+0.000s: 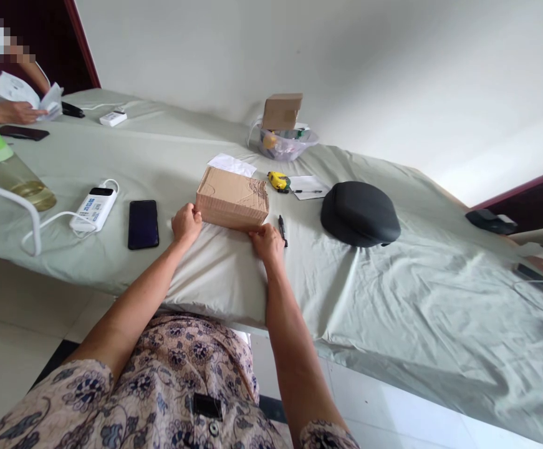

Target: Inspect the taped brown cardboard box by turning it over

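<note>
A closed cardboard box lies flat on the cloth-covered table straight ahead of the person, held at its near edge from both sides: the left hand is curled round the near left corner and the right hand pinches the near right corner. A black phone and a white power bank lie left of the left hand, a black pen lies just beside the right hand, and a yellow tape measure sits behind the box; at the far left a co-worker's hand holds papers
</note>
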The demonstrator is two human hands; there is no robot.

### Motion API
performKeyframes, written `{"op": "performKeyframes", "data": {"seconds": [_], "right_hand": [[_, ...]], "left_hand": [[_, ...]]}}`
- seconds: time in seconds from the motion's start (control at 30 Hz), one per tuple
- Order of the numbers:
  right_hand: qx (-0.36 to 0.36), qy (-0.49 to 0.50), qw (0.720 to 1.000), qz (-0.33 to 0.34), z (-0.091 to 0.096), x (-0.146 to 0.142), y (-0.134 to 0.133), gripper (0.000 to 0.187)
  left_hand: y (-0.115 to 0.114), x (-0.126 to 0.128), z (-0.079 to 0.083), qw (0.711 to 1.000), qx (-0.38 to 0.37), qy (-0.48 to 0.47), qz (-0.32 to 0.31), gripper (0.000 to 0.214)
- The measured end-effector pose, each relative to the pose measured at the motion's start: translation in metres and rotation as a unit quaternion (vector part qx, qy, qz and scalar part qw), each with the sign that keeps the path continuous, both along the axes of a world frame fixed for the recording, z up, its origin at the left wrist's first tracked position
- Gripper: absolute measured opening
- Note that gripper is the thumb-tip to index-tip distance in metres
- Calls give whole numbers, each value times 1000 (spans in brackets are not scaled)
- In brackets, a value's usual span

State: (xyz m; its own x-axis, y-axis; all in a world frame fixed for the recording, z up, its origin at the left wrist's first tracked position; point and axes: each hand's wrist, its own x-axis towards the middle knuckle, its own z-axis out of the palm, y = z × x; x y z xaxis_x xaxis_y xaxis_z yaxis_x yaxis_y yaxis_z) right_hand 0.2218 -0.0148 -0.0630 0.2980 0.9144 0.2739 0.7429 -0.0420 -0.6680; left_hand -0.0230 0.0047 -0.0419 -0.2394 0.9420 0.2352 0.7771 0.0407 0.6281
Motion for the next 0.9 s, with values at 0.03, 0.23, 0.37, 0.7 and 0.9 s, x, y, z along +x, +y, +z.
{"op": "performKeyframes", "data": {"seconds": [0.03, 0.23, 0.37, 0.7, 0.9], "right_hand": [[-12, -26, 1000, -5, -1, 0, 0, 24], [-25, -37, 999, 2, -1, -5, 0, 24], [55, 22, 998, 16, -5, -12, 0, 36], [110, 54, 992, -32, -9, -24, -2, 52], [185, 79, 979, -12, 5, -16, -3, 34]], "left_hand": [[-1, 1, 1, 999, -12, 31, 3, 11], [-6, 4, 3, 994, -27, 107, -2, 19], [-5, 8, 0, 998, 15, 64, 3, 44], [-9, 18, -4, 998, 54, 18, 31, 68], [-4, 7, -2, 992, 118, -29, 17, 49]]}}
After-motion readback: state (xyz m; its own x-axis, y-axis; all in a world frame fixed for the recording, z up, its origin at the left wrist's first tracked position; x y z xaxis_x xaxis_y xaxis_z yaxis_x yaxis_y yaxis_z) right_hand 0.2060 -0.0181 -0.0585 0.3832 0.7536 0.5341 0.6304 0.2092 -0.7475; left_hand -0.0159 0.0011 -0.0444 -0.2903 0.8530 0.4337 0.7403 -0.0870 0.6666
